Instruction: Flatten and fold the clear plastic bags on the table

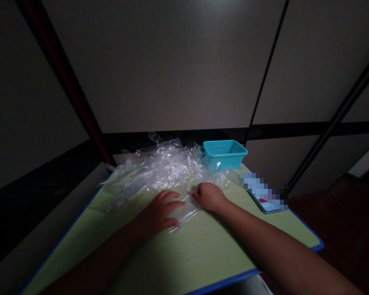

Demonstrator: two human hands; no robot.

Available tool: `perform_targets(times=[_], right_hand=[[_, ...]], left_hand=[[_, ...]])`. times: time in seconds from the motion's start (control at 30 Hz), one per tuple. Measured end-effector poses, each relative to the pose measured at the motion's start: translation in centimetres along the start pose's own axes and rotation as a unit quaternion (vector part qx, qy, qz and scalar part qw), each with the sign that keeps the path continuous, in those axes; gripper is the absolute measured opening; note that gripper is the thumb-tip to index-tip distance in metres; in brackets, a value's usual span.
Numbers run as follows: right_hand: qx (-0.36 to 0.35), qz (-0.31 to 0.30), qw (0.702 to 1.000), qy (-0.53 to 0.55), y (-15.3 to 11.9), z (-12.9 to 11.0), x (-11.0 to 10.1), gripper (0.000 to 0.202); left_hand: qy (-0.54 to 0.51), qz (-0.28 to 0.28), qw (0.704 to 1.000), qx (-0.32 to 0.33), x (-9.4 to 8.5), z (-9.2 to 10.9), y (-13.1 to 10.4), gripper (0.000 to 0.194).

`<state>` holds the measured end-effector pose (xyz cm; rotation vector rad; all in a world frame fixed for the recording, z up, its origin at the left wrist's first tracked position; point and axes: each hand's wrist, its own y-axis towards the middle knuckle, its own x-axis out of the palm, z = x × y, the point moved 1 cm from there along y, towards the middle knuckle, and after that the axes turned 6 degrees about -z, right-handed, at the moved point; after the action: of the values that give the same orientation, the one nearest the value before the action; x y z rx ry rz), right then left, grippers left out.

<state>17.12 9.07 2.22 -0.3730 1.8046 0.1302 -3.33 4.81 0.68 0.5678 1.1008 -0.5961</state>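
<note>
A small clear plastic bag (187, 213) lies flat on the table between my two hands. My left hand (160, 211) rests at its left side, fingers spread, the thumb and fingertips at the plastic. With fingers curled closed, my right hand (209, 197) grips the bag at its upper right end; the exact pinch is partly hidden. Just beyond both hands spreads a loose heap of crumpled clear plastic bags (172, 166).
A turquoise plastic basket (225, 155) stands at the table's back right, some plastic touching its front. A phone-like flat item (266, 200), partly blurred out, lies at the right edge. The yellow-green table (203, 250) has a blue rim, with cabinet panels (178, 69) behind it.
</note>
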Motion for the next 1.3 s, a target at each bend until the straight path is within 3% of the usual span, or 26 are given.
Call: perform_targets(times=[0.23,0.47,0.63,0.77,0.93,1.13,1.3], right_hand=[[-0.009,-0.006,1.0,-0.023,-0.1,0.3,-0.3,0.034],[0.002,0.004,1.0,-0.028,-0.5,-0.1,-0.3,0.044],[0.004,0.001,1.0,-0.027,-0.4,-0.2,-0.3,0.04],[-0.004,-0.001,1.0,-0.029,-0.5,0.0,-0.2,0.038],[-0.017,-0.003,0.999,-0.033,-0.6,0.1,-0.1,0.044],[-0.029,-0.005,0.999,-0.037,-0.9,-0.1,-0.3,0.038],[-0.023,-0.011,0.999,-0.035,-0.9,-0.2,-0.4,0.038]], left_hand=[[0.012,-0.003,1.0,0.003,0.4,-0.5,-0.2,0.06],[0.008,0.001,1.0,0.025,0.3,-0.3,-0.2,0.055],[-0.039,0.021,0.999,0.031,-0.3,0.9,-0.1,0.035],[-0.054,0.002,0.997,0.05,-0.8,2.0,-0.3,0.024],[-0.052,-0.02,0.997,0.06,-0.8,2.2,-0.2,0.029],[-0.03,-0.034,0.998,0.049,-0.6,2.0,-0.2,0.033],[-0.032,-0.003,0.999,0.044,-0.5,2.1,-0.6,0.037]])
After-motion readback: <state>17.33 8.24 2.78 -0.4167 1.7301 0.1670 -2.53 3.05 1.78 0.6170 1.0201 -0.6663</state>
